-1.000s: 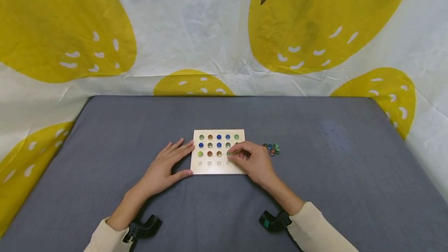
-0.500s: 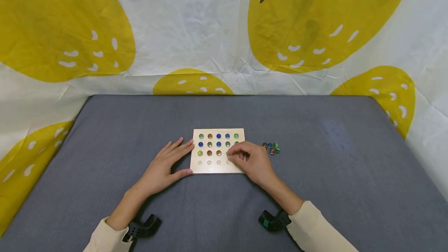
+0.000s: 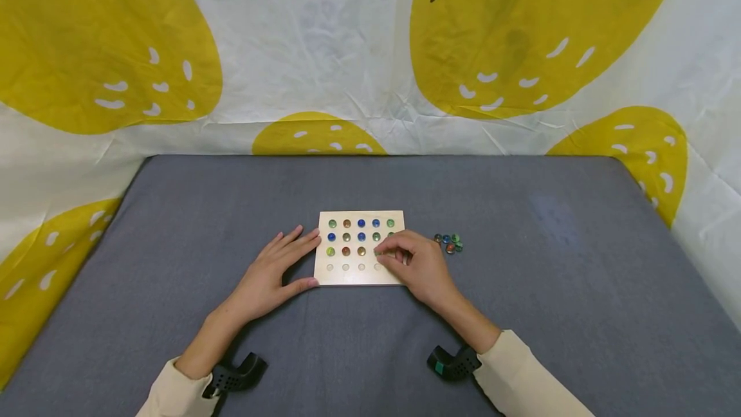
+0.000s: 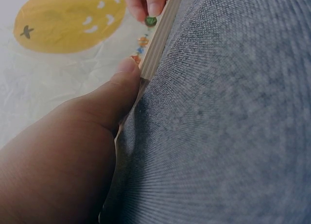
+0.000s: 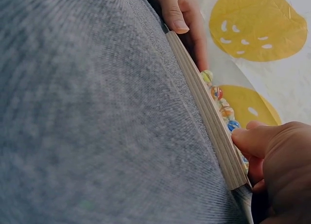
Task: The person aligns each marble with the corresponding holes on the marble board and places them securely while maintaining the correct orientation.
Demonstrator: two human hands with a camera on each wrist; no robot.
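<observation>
A pale wooden board with rows of round hollows lies on the grey cloth. Glass marbles in green, blue, amber and red sit in its far three rows; the visible hollows of the front row are bare. My left hand has its fingers spread, fingertips on the board's left edge and thumb at the near-left corner. My right hand pinches a green marble between thumb and fingers, at the third row. This hand covers the board's near-right part.
Several loose marbles lie clustered on the grey cloth-covered table, just right of the board and the right hand. A white curtain with yellow shapes hangs behind the table. Black wrist devices sit below both wrists.
The view has tilted very slightly, so everything sits a little higher in the picture. Both hands keep their places on the board, the right one still at the green marble.
</observation>
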